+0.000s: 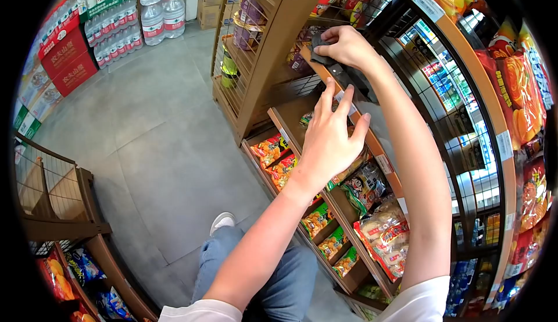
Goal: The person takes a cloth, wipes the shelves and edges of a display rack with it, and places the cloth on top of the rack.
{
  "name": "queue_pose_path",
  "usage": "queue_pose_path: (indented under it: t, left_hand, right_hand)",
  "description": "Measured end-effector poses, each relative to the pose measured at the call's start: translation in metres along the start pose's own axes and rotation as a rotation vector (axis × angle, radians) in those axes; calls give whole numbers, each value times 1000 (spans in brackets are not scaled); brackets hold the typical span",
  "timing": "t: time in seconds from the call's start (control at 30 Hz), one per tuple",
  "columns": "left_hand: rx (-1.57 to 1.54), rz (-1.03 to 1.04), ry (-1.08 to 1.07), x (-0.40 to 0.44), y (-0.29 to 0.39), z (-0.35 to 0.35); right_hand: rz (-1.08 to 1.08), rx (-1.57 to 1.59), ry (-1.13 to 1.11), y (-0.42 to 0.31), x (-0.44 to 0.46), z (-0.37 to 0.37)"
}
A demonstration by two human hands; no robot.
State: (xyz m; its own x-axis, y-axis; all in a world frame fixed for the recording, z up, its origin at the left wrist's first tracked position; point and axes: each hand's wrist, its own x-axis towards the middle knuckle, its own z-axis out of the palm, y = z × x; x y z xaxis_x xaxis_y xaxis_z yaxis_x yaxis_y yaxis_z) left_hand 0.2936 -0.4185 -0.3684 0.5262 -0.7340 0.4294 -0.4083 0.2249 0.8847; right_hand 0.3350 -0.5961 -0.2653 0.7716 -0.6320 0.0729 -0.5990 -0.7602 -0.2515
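My right hand (351,47) is closed on a dark grey cloth (319,48), which lies against the wooden edge of a shelf (315,63). Part of the cloth is hidden under the fingers. Lower down, my left hand (330,141) holds nothing, its fingers spread over the front edge of the shelf unit; whether the fingertips touch it I cannot tell. Price labels (384,164) line that edge. Below the hands, packaged snacks sit in the lower shelves, among them a clear-and-red bag (385,237) and a dark bag (367,185).
To the left stretches a grey floor (157,147). Bottled water packs (163,19) and red boxes (68,60) stand at the far left. Another shelf (64,229) is at lower left. A wooden post (270,60) rises beside cup noodles (247,34). Snack bags (514,89) fill the right-hand shelves.
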Motion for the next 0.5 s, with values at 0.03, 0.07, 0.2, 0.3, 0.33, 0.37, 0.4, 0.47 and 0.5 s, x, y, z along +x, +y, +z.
queue_pose_path:
  t: [0.03,0.07,0.2,0.3,0.33,0.37,0.4,0.47,0.5]
  left_hand:
    - [-5,0,-2,0,1,0]
    - [76,12,5,-1,2,0]
    - [143,-20,-17,-2,9,-4]
    - [189,27,26,-3,5,1]
    - [189,17,20,-2,6,1]
    - [201,39,30,-2,6,1]
    - [195,32,27,-3,6,2]
    - [193,5,7,-1,6,1]
    - [192,6,3,-1,7,1]
  right_hand:
    - [4,-3,0,2,-2,-1]
    - [-49,-2,-23,3,-5,-3]
    - [-120,133,-63,24,-5,-1]
    - [-85,30,-68,13,-11,0]
    - [-94,-32,8,5,-17,2]
    - [-100,-96,87,-2,-23,3]
    - [-49,-73,80,-5,-28,3]
    - [-74,-45,29,5,-27,-3]
    - [-110,-14,-32,4,-29,-5]
